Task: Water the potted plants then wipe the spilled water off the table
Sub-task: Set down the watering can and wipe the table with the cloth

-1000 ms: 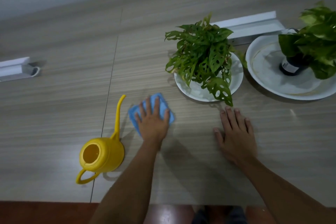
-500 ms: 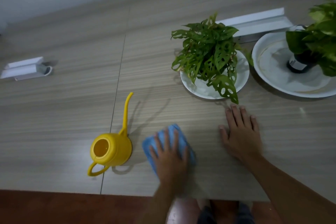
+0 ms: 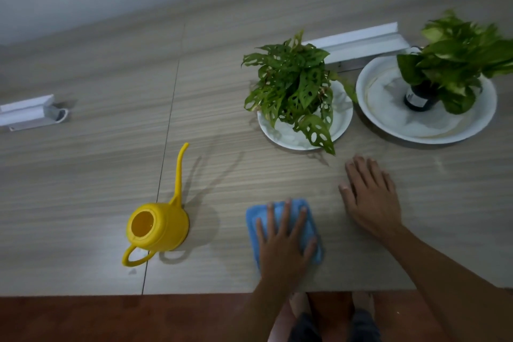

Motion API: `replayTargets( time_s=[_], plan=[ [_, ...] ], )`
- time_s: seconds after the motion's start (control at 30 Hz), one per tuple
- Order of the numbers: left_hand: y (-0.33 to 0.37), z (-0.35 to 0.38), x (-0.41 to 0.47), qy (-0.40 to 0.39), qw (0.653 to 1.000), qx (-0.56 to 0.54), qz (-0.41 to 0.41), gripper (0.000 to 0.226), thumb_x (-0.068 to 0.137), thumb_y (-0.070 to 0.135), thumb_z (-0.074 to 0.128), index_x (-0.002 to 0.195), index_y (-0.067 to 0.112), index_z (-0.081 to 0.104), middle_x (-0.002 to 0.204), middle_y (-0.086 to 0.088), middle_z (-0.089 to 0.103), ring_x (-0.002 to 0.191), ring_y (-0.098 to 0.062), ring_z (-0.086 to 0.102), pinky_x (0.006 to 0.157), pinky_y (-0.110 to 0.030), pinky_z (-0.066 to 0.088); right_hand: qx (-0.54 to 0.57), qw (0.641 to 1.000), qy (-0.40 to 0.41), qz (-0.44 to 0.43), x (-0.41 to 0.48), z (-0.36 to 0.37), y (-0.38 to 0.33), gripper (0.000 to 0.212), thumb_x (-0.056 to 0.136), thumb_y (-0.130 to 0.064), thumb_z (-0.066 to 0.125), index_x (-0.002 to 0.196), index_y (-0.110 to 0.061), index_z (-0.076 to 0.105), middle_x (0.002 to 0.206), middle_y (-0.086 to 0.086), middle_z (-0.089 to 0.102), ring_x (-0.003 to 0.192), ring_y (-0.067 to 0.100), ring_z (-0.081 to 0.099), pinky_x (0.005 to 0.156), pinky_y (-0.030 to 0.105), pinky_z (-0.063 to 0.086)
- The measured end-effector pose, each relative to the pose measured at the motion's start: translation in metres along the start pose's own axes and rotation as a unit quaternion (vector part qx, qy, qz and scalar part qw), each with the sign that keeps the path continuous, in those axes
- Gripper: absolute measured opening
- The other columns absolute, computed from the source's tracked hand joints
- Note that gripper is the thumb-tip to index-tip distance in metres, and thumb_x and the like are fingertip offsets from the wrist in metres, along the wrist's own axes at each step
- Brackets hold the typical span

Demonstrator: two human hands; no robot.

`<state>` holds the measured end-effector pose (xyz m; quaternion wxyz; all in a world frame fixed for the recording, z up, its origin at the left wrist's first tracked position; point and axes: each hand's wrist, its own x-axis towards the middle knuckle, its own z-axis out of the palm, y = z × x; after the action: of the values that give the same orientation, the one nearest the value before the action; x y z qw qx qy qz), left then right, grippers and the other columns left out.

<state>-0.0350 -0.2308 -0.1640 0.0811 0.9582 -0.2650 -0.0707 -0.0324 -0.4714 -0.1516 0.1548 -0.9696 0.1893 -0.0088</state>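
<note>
- A person's left hand [image 3: 283, 241] lies flat on a folded blue cloth [image 3: 253, 223]. The fingers are spread and straight, pressing the cloth to the table [image 3: 83, 175] near its front edge without gripping it.
- The right hand [image 3: 370, 197] rests open, palm down, on bare wood just right of the cloth, apparently as a brace.
- Wiping well here calls for even palm pressure and overlapping passes, with the cloth flat so it does not bunch.
- The yellow watering can [image 3: 158, 226] stands upright near the cloth's left; strokes that way should stop short of it.
- A holed-leaf plant [image 3: 294, 86] in a small white dish [image 3: 340, 122] and a broad-leaf plant [image 3: 458, 58] in a larger white dish [image 3: 388, 119] stand farther back.
- Dim light makes wet patches hard to pick out; a faint sheen beside the can may be water.
</note>
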Motion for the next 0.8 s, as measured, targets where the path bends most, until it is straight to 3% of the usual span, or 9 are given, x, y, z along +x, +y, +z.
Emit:
replayTargets(
  time_s=[0.07, 0.17, 0.23, 0.37, 0.47, 0.57, 0.63, 0.7, 0.8],
  plan=[
    [-0.017, -0.006, 0.034, -0.021, 1.000, 0.016, 0.008, 0.072, 0.095, 0.069, 0.034, 0.159, 0.043, 0.016, 0.170, 0.006, 0.010, 0.156, -0.033, 0.000, 0.118, -0.066, 0.014, -0.022, 1.000, -0.014, -0.003, -0.005, -0.001, 0.012, 0.062, 0.097, -0.050, 0.024, 0.152, -0.022, 0.030, 0.163, 0.001, 0.020, 0.150, 0.025, 0.013, 0.117, 0.046, 0.011],
    [-0.058, -0.010, 0.025, 0.036, 0.985, 0.033, -0.167, 0.070, 0.095, 0.064, 0.034, 0.159, 0.040, 0.020, 0.169, 0.002, 0.018, 0.155, -0.032, 0.011, 0.117, -0.064, 0.022, -0.031, 0.999, -0.032, 0.000, -0.014, -0.001, 0.026, 0.061, 0.098, -0.051, 0.021, 0.153, -0.026, 0.026, 0.163, -0.001, 0.020, 0.150, 0.025, 0.013, 0.117, 0.049, 0.012],
    [-0.041, -0.008, -0.007, 0.074, 0.973, 0.033, -0.215, 0.070, 0.092, 0.061, 0.038, 0.157, 0.036, 0.029, 0.167, -0.002, 0.023, 0.152, -0.037, 0.021, 0.114, -0.066, 0.026, -0.035, 0.999, -0.030, 0.001, -0.017, -0.002, 0.030, 0.061, 0.097, -0.050, 0.025, 0.153, -0.027, 0.029, 0.162, -0.001, 0.024, 0.149, 0.026, 0.017, 0.116, 0.051, 0.015],
    [0.050, 0.010, -0.009, 0.024, 0.998, 0.003, -0.056, 0.074, 0.090, 0.064, 0.045, 0.156, 0.037, 0.031, 0.166, 0.000, 0.026, 0.152, -0.040, 0.020, 0.115, -0.063, 0.015, -0.030, 0.999, -0.033, 0.000, -0.017, 0.001, 0.030, 0.059, 0.096, -0.048, 0.031, 0.151, -0.026, 0.034, 0.159, 0.001, 0.030, 0.147, 0.027, 0.023, 0.115, 0.050, 0.015],
    [0.040, 0.007, 0.044, 0.008, 1.000, 0.029, 0.002, 0.071, 0.093, 0.065, 0.039, 0.158, 0.037, 0.027, 0.167, 0.001, 0.023, 0.154, -0.037, 0.015, 0.116, -0.067, 0.022, -0.018, 0.999, -0.031, -0.014, -0.015, 0.000, 0.037, 0.057, 0.097, -0.046, 0.030, 0.150, -0.024, 0.036, 0.159, 0.002, 0.031, 0.147, 0.027, 0.023, 0.114, 0.049, 0.018],
    [-0.005, 0.000, 0.041, 0.021, 0.983, 0.034, -0.179, 0.069, 0.096, 0.065, 0.026, 0.160, 0.040, 0.014, 0.169, 0.002, 0.015, 0.156, -0.032, 0.009, 0.117, -0.065, 0.021, 0.004, 1.000, -0.012, -0.013, -0.011, -0.011, 0.051, 0.056, 0.097, -0.040, 0.033, 0.146, -0.016, 0.042, 0.156, 0.008, 0.035, 0.145, 0.030, 0.027, 0.109, 0.050, 0.028],
    [0.010, 0.000, 0.009, 0.053, 0.970, 0.021, -0.235, 0.069, 0.096, 0.062, 0.027, 0.160, 0.038, 0.013, 0.169, 0.000, 0.015, 0.155, -0.035, 0.011, 0.116, -0.066, 0.021, 0.003, 1.000, -0.002, 0.000, -0.009, -0.018, 0.066, 0.056, 0.096, -0.039, 0.034, 0.145, -0.015, 0.043, 0.156, 0.009, 0.037, 0.144, 0.033, 0.028, 0.108, 0.052, 0.029],
    [0.060, 0.004, -0.013, 0.028, 0.983, 0.001, -0.182, 0.071, 0.093, 0.061, 0.036, 0.158, 0.036, 0.021, 0.168, -0.002, 0.020, 0.153, -0.040, 0.018, 0.115, -0.067, 0.020, -0.006, 1.000, -0.009, 0.007, -0.010, -0.017, 0.076, 0.059, 0.095, -0.042, 0.031, 0.148, -0.017, 0.041, 0.157, 0.007, 0.035, 0.145, 0.033, 0.027, 0.110, 0.053, 0.026],
    [0.117, 0.018, 0.006, 0.000, 1.000, -0.020, -0.014, 0.072, 0.091, 0.064, 0.044, 0.157, 0.042, 0.025, 0.169, 0.003, 0.019, 0.155, -0.037, 0.008, 0.119, -0.061, 0.008, -0.017, 1.000, -0.015, 0.006, -0.011, -0.013, 0.078, 0.061, 0.095, -0.045, 0.029, 0.150, -0.020, 0.036, 0.159, 0.005, 0.031, 0.146, 0.032, 0.026, 0.112, 0.054, 0.023]
  ],
)
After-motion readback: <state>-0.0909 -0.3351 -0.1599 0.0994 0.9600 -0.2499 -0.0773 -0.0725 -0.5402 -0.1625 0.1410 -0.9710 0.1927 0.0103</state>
